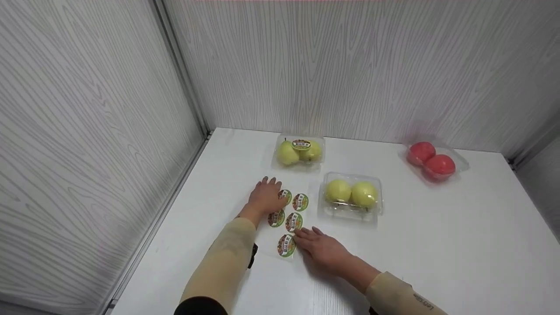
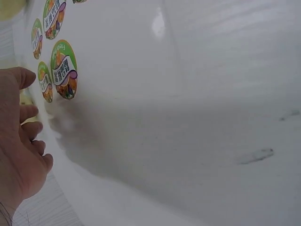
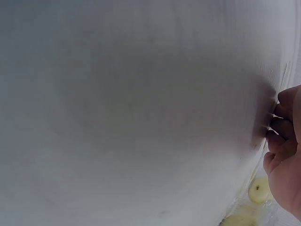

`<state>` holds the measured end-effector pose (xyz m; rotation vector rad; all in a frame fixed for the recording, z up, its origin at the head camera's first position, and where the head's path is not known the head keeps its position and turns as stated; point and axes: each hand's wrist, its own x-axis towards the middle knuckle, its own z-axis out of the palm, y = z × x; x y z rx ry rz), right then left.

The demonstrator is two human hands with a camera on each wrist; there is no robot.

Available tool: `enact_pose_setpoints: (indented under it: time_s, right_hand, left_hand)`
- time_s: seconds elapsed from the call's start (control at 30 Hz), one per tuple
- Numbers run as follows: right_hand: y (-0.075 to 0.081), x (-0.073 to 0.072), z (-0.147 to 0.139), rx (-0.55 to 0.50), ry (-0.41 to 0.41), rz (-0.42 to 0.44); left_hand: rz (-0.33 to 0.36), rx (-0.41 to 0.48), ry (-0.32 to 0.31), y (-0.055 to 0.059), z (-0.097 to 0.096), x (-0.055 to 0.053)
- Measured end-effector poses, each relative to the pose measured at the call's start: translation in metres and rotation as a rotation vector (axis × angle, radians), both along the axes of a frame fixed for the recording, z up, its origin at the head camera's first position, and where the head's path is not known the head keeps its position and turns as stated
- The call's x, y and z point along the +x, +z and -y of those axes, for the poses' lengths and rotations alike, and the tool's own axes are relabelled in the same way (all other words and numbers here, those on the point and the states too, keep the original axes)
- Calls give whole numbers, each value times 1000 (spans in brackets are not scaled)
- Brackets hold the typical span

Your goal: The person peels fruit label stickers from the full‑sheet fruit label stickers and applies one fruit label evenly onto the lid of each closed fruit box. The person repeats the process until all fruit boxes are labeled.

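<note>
A sheet of round fruit-label stickers (image 1: 293,222) lies on the white table, its ovals green, red and white. My left hand (image 1: 266,197) lies over the sheet's upper left part, covering some of a label, fingers spread loosely forward. In the left wrist view, the thumb of the left hand (image 2: 19,136) is beside a label (image 2: 64,69). My right hand (image 1: 324,250) has its fingertips right at the sheet's lower right edge, next to the lowest label (image 1: 286,246). In the right wrist view, the right hand (image 3: 284,146) shows loosely bent fingers close over the table.
Right of the sheet stands a clear clamshell box (image 1: 352,211) with two yellow-green pears. Behind it, another pear box (image 1: 299,153) bears a label on its lid. An open clear box (image 1: 460,162) with two red fruits sits at the back right. Panels (image 1: 332,65) wall the table.
</note>
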<state>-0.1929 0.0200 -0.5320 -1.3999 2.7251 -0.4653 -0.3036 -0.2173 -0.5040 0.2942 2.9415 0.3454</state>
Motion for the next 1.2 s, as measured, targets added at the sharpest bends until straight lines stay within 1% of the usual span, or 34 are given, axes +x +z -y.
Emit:
enact_pose_setpoints:
  time_s: [0.13,0.2,0.33,0.5,0.6,0.67,0.8,0.87,1.0,1.2]
  right_hand:
    - [-1,-1,0,1,9,-2]
    - [0,-2,-1,-1,11,1]
    - [3,-3,-1,6,8,18]
    - [5,-3,0,8,2,38]
    - [4,-2,0,7,-1,48]
    - [4,-1,1,4,-2,55]
    - [5,0,3,19,-11,71]
    - [4,0,4,22,-14,77]
    - [4,1,3,15,-17,72]
    - [3,-1,1,11,-20,58]
  left_hand:
    - [17,-40,-2,-2,2,-2]
    - [25,-46,-3,-2,1,-2]
    - [25,-39,-8,0,0,-3]
    - [36,3,-1,1,-1,-4]
    - [47,15,4,-1,1,-6]
    - [46,2,-1,-5,3,-8]
    - [55,6,4,-7,6,-8]
    - [59,16,11,-6,6,-6]
    - [38,20,14,-9,4,-6]
    - [-4,11,-20,-11,0,-8]
